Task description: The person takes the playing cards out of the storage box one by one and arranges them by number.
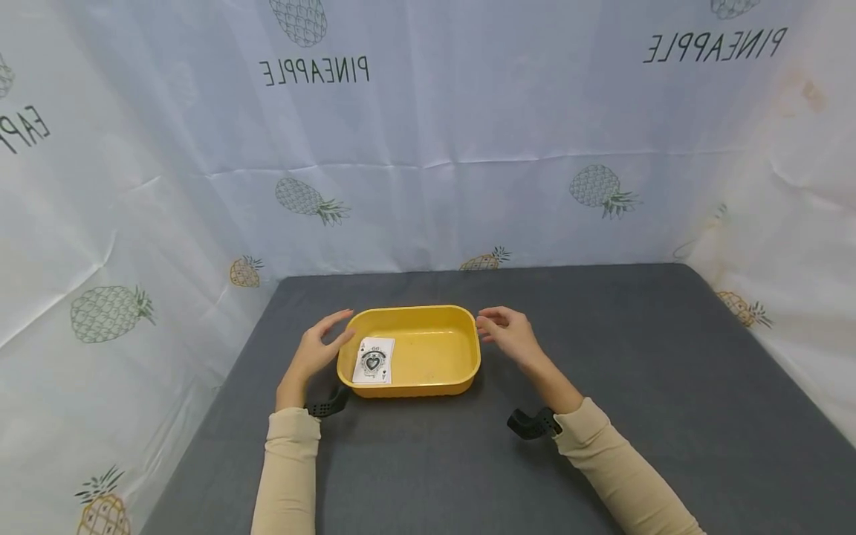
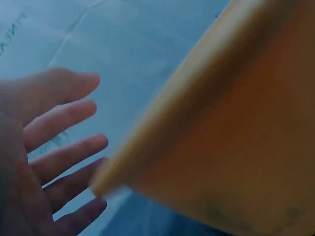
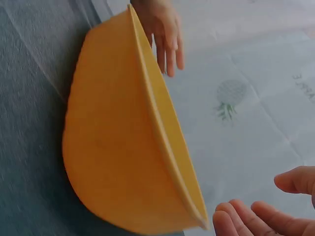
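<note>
A yellow rectangular tub with rounded corners rests on the dark grey table. White playing cards lie against its left inner side, with a black ace on top. My left hand is at the tub's left end, thumb by the rim and fingers spread. In the left wrist view a gap shows between that thumb and the tub wall. At the right end, my right hand hovers with loosely bent fingers beside the rim. The right wrist view shows those fingertips apart from the tub's side.
A dark grey cloth covers the table. White curtains printed with pineapples hang behind it and along both sides. A black wrist strap sits on the left wrist, another strap on the right.
</note>
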Motion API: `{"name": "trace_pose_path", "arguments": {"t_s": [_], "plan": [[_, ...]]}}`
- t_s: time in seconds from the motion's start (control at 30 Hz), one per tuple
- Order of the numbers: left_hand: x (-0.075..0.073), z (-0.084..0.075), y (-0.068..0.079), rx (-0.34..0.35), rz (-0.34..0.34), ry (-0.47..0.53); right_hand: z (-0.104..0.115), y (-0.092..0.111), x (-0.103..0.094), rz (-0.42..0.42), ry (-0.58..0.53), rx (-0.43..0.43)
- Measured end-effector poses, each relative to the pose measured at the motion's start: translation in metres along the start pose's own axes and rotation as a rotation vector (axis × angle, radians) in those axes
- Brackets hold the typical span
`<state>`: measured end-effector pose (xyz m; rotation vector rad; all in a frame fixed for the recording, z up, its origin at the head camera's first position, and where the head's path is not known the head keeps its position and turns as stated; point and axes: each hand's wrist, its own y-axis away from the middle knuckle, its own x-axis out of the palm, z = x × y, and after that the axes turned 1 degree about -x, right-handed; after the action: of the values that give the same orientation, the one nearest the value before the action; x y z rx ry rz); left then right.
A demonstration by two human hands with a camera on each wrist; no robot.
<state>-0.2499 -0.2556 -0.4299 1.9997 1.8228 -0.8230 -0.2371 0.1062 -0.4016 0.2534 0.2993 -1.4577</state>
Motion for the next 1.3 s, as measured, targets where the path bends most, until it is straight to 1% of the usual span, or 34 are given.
{"name": "trace_pose_path", "arguments": {"t_s": [0.17,0.27,0.4,0.6,0.8,0.9,1.0,1.07,1.3], "plan": [[0.003,0.017,0.001,0.004,0.003,0.096,0.002,-0.001,0.023,0.037,-0.071,0.012],[0.007,0.027,0.003,-0.018,0.004,0.164,0.004,-0.002,0.035,0.066,-0.105,0.011],[0.012,0.036,0.005,-0.066,0.006,0.275,0.008,-0.002,0.05,0.114,-0.112,0.01],[0.018,0.043,0.006,-0.105,0.018,0.391,0.011,-0.005,0.069,0.187,-0.137,0.018],[0.022,0.046,0.007,-0.074,0.038,0.49,0.009,-0.012,0.087,0.237,-0.191,0.108],[0.023,0.046,0.007,-0.047,0.049,0.535,0.008,-0.015,0.096,0.255,-0.184,0.154],[0.024,0.047,0.007,-0.031,0.054,0.573,0.008,-0.018,0.105,0.275,-0.161,0.181],[0.024,0.048,0.007,-0.029,0.056,0.586,0.008,-0.02,0.11,0.273,-0.154,0.204],[0.025,0.05,0.008,-0.04,0.049,0.572,0.009,-0.028,0.126,0.239,-0.173,0.321]]}}
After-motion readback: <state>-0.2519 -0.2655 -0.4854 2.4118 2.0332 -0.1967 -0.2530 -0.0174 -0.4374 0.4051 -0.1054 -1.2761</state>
